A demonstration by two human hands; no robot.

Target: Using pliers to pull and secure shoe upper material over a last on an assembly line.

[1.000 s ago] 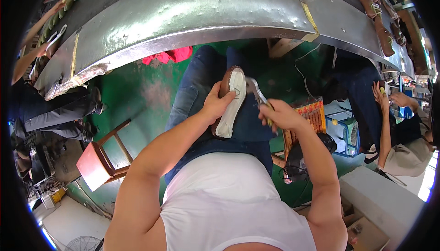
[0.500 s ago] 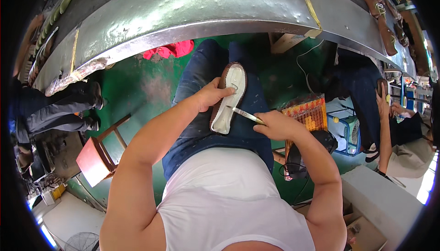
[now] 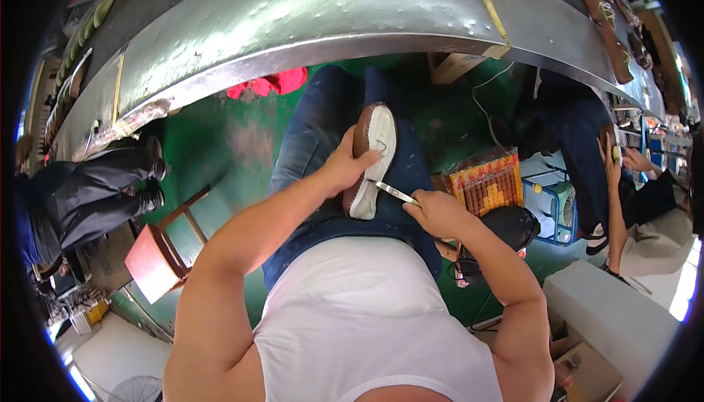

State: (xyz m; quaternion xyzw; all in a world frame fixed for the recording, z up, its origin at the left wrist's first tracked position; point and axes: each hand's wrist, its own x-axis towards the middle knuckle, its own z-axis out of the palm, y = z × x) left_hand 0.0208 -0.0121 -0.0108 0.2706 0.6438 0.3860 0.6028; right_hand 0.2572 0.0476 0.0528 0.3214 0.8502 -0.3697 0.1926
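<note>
Head view: tool work on the shoe [image 3: 376,169], it seems, white underside up over the jeans [image 3: 297,145]; next move calls for steadiness. The left hand [image 3: 345,166] pinches it, fingers against thumb; right of the shoe, the right hand's [image 3: 438,213] fingers wrap the metal tool [image 3: 394,191]. One shoe, one tool!

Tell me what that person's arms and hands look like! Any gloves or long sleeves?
The left arm and right arm are bare to the shoulders, because the white top has no sleeves. The left hand and right hand have no gloves, and I see no watch or bracelet. A ring would be too small to tell.
</note>
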